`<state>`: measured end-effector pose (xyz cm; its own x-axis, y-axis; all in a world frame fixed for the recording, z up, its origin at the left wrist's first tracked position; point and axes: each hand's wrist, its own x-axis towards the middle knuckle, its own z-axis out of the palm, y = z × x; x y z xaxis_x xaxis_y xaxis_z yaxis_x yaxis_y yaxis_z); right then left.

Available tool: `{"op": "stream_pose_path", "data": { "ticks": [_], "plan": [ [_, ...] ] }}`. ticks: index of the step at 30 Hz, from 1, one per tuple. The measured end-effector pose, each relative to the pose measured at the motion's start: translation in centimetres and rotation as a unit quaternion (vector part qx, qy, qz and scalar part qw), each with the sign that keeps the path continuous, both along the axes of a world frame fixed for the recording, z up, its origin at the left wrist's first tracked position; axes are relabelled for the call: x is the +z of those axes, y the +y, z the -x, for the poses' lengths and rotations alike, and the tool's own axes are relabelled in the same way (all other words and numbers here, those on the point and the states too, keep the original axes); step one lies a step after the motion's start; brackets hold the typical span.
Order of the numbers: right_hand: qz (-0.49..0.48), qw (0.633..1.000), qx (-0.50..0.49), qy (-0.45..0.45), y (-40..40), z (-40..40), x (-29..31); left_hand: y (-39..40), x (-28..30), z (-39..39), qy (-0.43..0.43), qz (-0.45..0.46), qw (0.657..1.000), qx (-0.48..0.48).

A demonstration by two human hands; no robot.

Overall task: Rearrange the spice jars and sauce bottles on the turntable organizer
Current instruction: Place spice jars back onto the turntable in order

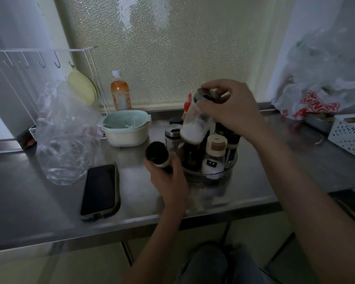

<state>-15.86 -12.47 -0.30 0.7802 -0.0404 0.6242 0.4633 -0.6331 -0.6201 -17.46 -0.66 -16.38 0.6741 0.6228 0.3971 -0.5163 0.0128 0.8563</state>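
A clear round turntable sits on the steel counter, crowded with several jars and bottles. My right hand holds a clear glass jar of white powder by its dark lid, tilted in the air above the turntable. My left hand grips a small black-lidded jar just left of the turntable. On the turntable stand a beige-capped jar, a silver-lidded shaker, dark sauce bottles and a red-tipped bottle at the back.
A dark phone lies near the counter's front edge at left. Behind it are a crumpled clear plastic bag, a pale bowl and an orange drink bottle. A white basket and a plastic shopping bag sit at right.
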Motion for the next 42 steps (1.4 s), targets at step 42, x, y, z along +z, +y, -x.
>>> {"op": "stream_pose_path", "data": {
  "ticks": [42],
  "plan": [
    [0.235,0.97,-0.009,0.066,2.8,5.6,-15.2,0.4,-0.7,-0.1,0.119,-0.04,0.992,0.013]
  ]
}}
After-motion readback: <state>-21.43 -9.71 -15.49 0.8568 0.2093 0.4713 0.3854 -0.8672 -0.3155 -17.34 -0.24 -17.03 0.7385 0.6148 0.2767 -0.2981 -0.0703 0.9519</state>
